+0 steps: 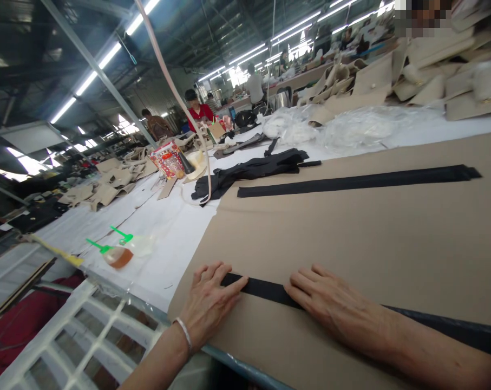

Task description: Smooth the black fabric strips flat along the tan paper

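Observation:
A long black fabric strip [265, 291] lies along the near side of the brown sheet, running on beneath my right forearm to the right edge. At its left end, my left hand [210, 295], with a pale bracelet on the wrist, presses down, thumb on the strip and fingers bent around the end. A short way along, my right hand [320, 290] is closed over the same strip, fingers together and fingertips against it. Some fingertips are hidden. Farther back on the sheet rests another black strip, or several stacked [359, 181].
The brown sheet [351, 233] covers the white table. Behind it are a black fabric pile [261, 168], clear plastic [351, 130] and beige bag pieces [375, 76]. Two green-tipped bottles [119, 257] stand left, near a hanging hose [168, 76]. A white rack [86, 336] adjoins the table edge. Other people work far back.

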A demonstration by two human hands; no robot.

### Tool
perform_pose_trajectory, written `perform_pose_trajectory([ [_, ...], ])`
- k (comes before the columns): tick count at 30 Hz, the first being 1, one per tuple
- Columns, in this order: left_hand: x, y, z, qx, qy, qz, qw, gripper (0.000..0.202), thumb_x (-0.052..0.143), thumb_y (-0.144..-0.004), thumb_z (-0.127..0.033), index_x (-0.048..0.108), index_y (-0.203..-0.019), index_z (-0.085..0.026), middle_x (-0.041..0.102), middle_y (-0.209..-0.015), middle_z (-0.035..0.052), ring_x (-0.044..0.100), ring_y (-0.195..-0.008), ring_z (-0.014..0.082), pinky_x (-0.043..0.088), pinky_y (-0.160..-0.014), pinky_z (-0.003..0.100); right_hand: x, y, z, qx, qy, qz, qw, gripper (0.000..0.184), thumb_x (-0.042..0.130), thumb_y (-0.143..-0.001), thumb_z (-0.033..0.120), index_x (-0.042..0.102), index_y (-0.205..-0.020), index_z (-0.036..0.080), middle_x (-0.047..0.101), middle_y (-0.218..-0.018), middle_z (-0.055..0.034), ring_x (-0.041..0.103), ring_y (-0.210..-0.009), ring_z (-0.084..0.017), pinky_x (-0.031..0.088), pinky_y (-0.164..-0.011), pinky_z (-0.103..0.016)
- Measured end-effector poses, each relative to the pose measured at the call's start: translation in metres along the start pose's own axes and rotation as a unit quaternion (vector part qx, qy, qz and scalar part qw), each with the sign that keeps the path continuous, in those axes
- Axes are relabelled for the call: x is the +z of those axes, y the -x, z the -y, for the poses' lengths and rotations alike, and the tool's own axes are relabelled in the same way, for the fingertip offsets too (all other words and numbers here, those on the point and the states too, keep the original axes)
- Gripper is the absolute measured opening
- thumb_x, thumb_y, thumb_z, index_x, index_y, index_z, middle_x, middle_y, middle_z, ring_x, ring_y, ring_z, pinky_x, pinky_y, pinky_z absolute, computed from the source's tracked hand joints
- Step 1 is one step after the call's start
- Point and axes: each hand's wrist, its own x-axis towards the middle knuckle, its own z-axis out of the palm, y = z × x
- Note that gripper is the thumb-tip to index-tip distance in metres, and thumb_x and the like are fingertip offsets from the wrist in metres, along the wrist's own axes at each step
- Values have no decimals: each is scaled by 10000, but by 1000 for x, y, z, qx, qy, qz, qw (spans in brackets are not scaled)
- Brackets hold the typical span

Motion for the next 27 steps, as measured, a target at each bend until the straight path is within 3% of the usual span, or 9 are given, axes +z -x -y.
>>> perform_pose_trajectory([
  [3,0,-16,-31,4,76,-22,997,348,438,-958,-124,580,-1237,-277,598,-1158,58,527,-1085,240,407,-926,423,0,-2,0,-1,11,1,1000,170,545,-879,27,586,-947,177,551,-904,-25,494,-802,-206,361,-777,-373],
  [8,18,-33,-71,1,174,34,984,359,409,-925,-57,560,-1232,-163,621,-1033,70,543,-938,221,480,-881,377,0,-2,0,-5,25,-10,1000,135,549,-893,54,588,-963,163,551,-893,-28,490,-814,-209,366,-797,-377],
  [18,23,-24,-71,13,158,52,986,511,392,-894,-16,501,-1356,-206,575,-1057,69,502,-971,226,479,-892,397,-12,33,-11,-25,42,-18,999,126,546,-883,43,585,-940,148,527,-864,-34,443,-740,-197,359,-733,-334],
  [27,16,-33,-79,26,60,101,993,711,450,-864,-15,353,-1453,-400,485,-967,47,473,-919,236,470,-820,408,-21,53,-19,-38,55,-34,997,186,511,-850,2,582,-944,146,517,-827,-34,437,-692,-190,363,-699,-318],
])
